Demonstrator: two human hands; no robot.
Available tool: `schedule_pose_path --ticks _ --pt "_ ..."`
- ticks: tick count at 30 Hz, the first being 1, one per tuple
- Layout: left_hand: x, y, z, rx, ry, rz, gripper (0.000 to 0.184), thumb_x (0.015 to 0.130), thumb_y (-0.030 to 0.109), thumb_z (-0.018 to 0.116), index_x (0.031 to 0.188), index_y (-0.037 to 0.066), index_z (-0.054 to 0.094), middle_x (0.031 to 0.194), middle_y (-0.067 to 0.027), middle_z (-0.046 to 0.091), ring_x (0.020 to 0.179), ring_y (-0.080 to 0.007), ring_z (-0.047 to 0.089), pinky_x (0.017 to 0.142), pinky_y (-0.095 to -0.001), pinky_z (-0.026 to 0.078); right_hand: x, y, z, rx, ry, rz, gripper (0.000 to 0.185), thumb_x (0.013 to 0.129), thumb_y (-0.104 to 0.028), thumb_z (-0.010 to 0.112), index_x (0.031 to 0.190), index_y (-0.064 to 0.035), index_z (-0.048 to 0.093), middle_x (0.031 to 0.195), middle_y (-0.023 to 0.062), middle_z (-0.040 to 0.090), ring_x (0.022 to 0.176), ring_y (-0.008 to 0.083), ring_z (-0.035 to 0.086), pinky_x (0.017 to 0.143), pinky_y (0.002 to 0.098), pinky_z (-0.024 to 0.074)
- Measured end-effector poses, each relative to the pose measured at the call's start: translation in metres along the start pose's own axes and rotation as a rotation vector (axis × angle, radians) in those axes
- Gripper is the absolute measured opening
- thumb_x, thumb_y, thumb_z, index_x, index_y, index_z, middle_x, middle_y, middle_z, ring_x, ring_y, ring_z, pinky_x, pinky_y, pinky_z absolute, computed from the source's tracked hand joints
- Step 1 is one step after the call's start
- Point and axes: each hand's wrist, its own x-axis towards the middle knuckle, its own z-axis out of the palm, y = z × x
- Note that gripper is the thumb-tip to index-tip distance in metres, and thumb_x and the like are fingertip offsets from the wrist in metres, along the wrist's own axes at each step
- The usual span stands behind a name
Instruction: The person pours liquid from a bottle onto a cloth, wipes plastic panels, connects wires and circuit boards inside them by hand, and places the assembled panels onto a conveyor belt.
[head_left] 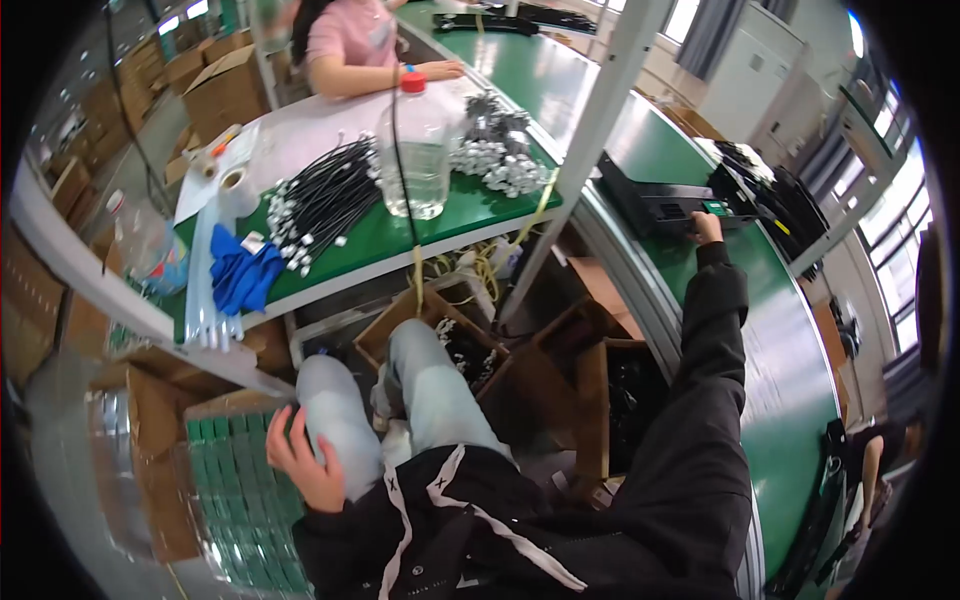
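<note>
Touching the near edge of a black housing (pixel 655 203), the right grip (pixel 707 226) has its fingers curled beside a small green part (pixel 716 208); whether they are clamped on anything, I cannot tell. The housing lies on the green counter (pixel 790 345) to the right, and more black pieces (pixel 785 195) are heaped just beyond it.

The left grip (pixel 310 470) is open, fingers spread, close to the left thigh and near clear-wrapped green packs (pixel 240 490) low on the left.

On the front counter (pixel 370 262), a clear jug (pixel 418 165) with a red cap stands upright between a bundle of black cables (pixel 330 190) with white ends and a pile of white connectors (pixel 500 160). Left of the cables lie a blue cloth (pixel 243 270) and a roll (pixel 238 190). Behind the cables, a person in pink (pixel 345 50) rests an arm on the work surface. An open cardboard box (pixel 385 335) sits below, by the knees.
</note>
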Motion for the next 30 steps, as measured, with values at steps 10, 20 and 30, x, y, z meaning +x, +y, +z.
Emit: schedule_pose_path --ticks 10,20,30 --pt "0.026 -0.008 0.019 -0.277 -0.102 0.025 0.025 0.082 0.006 0.052 0.107 0.005 0.058 0.11 -0.0089 0.054 0.109 -0.0267 0.049 0.094 -0.039 0.03 -0.017 -0.093 0.029 -0.078 1.111 -0.208 0.026 0.083 -0.022 0.062 0.093 0.0013 0.06 0.088 0.0154 0.06 0.07 0.0305 0.059 0.071 0.038 0.0491" --pt "0.098 0.037 0.113 -0.777 -0.181 0.165 0.018 0.086 0.001 0.055 0.103 0.003 0.06 0.091 -0.0085 0.058 0.075 -0.018 0.057 0.062 -0.0271 0.044 -0.254 -0.339 0.322 0.26 -0.186 -0.465 0.026 0.078 -0.021 0.07 0.097 -0.0038 0.064 0.061 0.0113 0.062 0.054 0.0232 0.061 0.052 0.0328 0.0447" --pt "0.127 0.08 0.148 -0.956 -0.25 0.119 0.021 0.083 0.008 0.064 0.102 0.001 0.061 0.084 -0.0053 0.059 0.064 -0.0095 0.052 0.056 -0.0228 0.041 -0.279 -0.334 0.271 0.927 -0.705 -0.013 0.014 0.087 -0.015 0.063 0.09 -0.0017 0.064 0.067 -0.0025 0.056 0.05 0.0007 0.039 0.045 0.0169 0.0263"
